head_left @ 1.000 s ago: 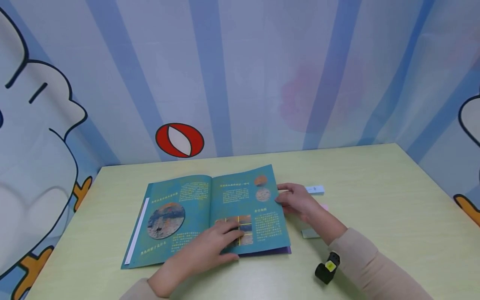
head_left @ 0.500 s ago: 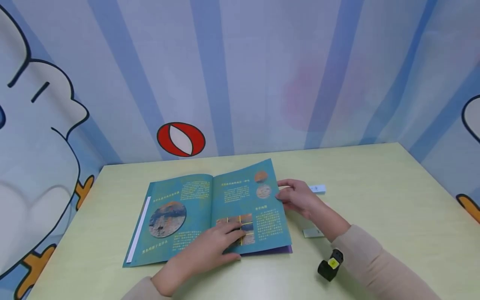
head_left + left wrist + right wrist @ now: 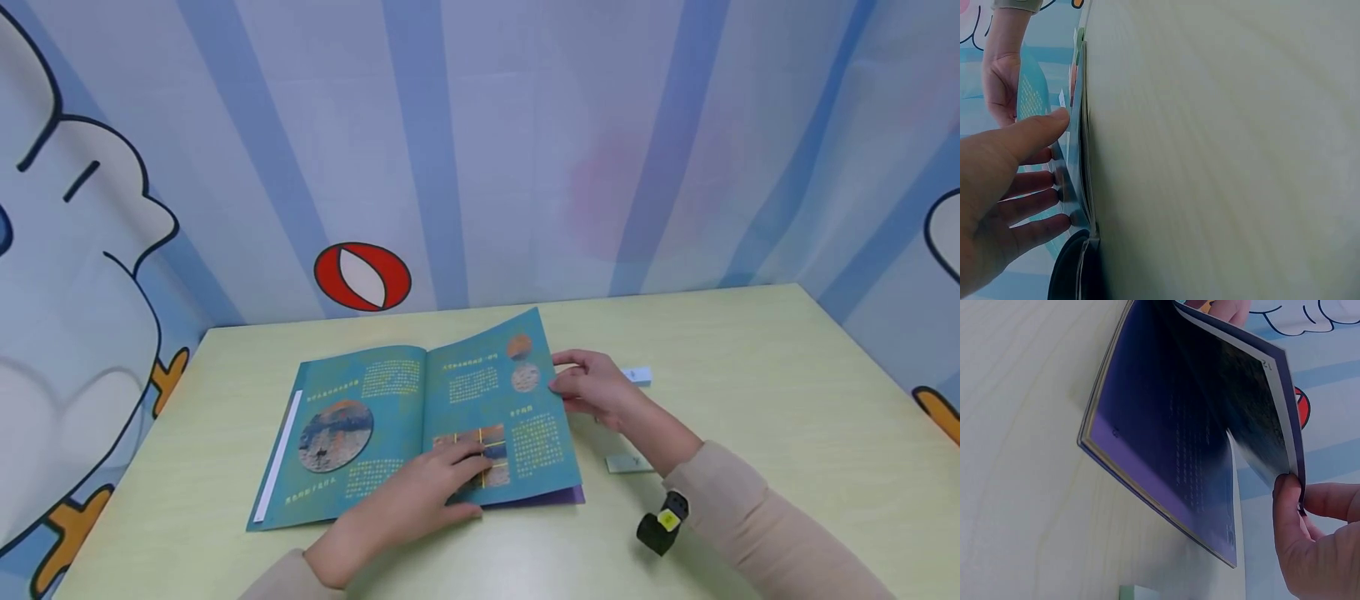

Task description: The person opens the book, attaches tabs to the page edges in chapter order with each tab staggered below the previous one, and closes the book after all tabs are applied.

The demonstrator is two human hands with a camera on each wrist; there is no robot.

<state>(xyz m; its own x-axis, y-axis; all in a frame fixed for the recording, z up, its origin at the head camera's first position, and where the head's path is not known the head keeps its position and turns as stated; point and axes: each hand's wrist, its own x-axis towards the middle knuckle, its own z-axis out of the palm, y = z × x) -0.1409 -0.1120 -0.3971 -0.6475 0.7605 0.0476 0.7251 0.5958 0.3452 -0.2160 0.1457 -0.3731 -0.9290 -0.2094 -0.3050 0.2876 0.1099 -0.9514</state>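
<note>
While the left hand (image 3: 427,492) rests loose-fingered on the open book (image 3: 405,421), the right hand (image 3: 596,387) pinches a raised page (image 3: 487,408).

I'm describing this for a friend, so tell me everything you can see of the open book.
The open book lies on the pale table and looks like paper. Its teal pages carry yellow text and pictures, with a white strip along the left outer edge. The right-hand leaf is lifted, showing a purple page beneath. The left hand rests on that leaf; the right hand pinches its outer edge.
</note>
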